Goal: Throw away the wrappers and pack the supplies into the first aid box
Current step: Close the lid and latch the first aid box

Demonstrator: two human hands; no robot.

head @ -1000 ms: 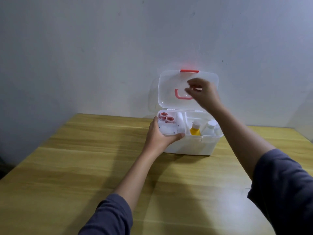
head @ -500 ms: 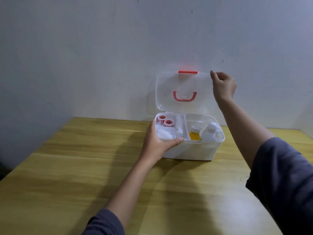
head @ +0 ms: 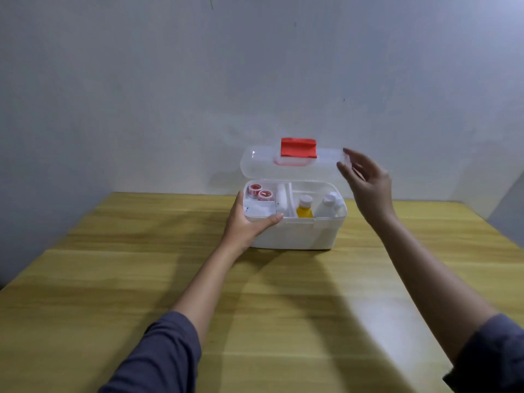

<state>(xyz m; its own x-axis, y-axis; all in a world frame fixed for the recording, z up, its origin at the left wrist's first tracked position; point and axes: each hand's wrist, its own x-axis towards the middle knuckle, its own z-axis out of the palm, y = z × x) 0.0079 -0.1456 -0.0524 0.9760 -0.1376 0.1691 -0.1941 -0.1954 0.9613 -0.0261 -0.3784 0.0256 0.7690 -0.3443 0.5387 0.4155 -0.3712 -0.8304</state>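
A white first aid box [head: 297, 234] stands at the table's far edge by the wall. Its clear lid [head: 263, 165] with a red latch [head: 298, 148] hangs half lowered over the box. Inside I see two red-and-white tape rolls [head: 259, 192], a white gauze roll [head: 281, 198], a yellow bottle [head: 304, 211] and a white bottle [head: 326, 207]. My left hand [head: 243, 225] grips the box's front left corner, thumb over the rim. My right hand [head: 365, 185] holds the lid's right end loosely between thumb and fingers.
The box sits on a yellow wooden table [head: 113, 279] that reaches from the wall to me. A grey-white wall [head: 170, 95] rises straight behind the box. No wrappers or loose supplies show on the tabletop.
The lid has swung from upright to half lowered toward me, with my right hand following its right end down. My left hand has stayed on the box's front left corner.
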